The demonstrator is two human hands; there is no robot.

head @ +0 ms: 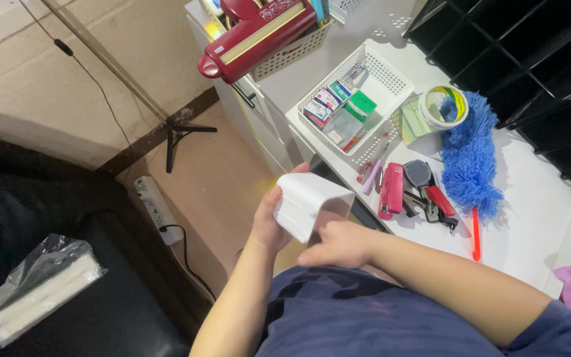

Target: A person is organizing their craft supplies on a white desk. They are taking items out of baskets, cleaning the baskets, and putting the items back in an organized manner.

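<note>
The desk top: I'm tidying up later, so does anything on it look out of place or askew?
Mildly. The blue duster lies slanted across the white desk, its red handle reaching the front edge. The pink stapler and small tools lie loose beside the white basket. Nothing spilled or broken shows.

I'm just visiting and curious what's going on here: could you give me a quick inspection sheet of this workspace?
Surface: white desk, crowded.
Job's things: white open container, held above the lap.
Clutter: white basket of small boxes, blue duster, tape roll, pink stapler, red tool.
Grippers: left hand grips the container's side; right hand is at its opening.
Cables: power strip with black cord on the floor.
Surroundings: black shelving, wrapped package on a dark seat.
</note>
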